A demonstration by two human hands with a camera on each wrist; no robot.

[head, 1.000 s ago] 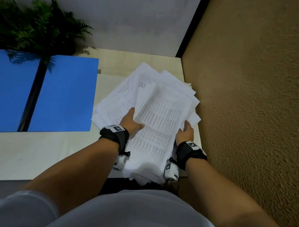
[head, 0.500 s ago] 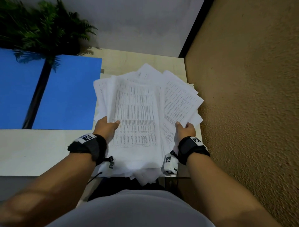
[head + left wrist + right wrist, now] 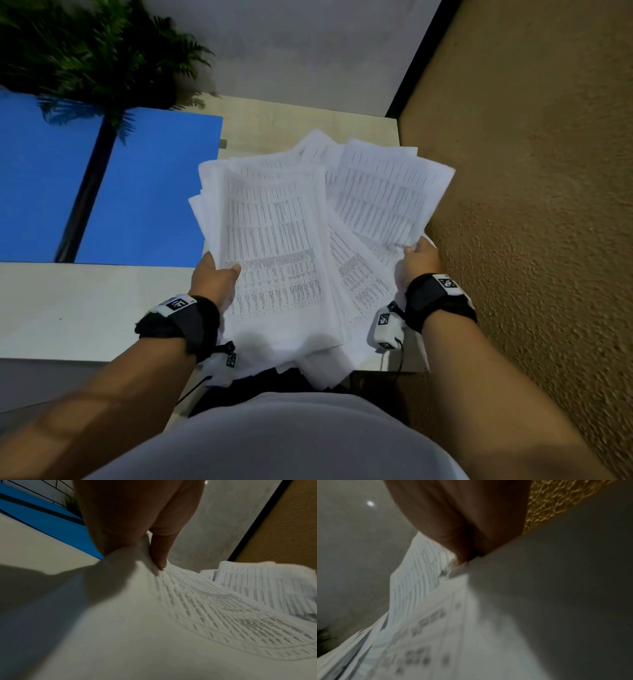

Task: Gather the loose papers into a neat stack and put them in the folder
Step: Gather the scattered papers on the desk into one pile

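Note:
A fanned bundle of white printed papers (image 3: 274,240) is held up over the right part of the pale table (image 3: 85,308). My left hand (image 3: 215,277) grips its left edge, thumb on top of the front sheet (image 3: 205,608). My right hand (image 3: 419,260) pinches the right edge, where a separate group of sheets (image 3: 387,198) angles off to the right. In the right wrist view the papers (image 3: 423,615) are blurred under my fingers (image 3: 462,550). The open blue folder (image 3: 137,192) lies flat on the table to the left, with a dark spine down its middle.
A textured tan wall (image 3: 531,205) stands close on the right, right beside the papers. A green fern-like plant (image 3: 96,58) sits at the back left above the folder. The table's near edge (image 3: 102,359) runs just in front of my body.
The sheets have been swung from a diagonal spread into a more upright bundle and lifted. My left hand slid out to the left edge; my right hand rose along the right edge.

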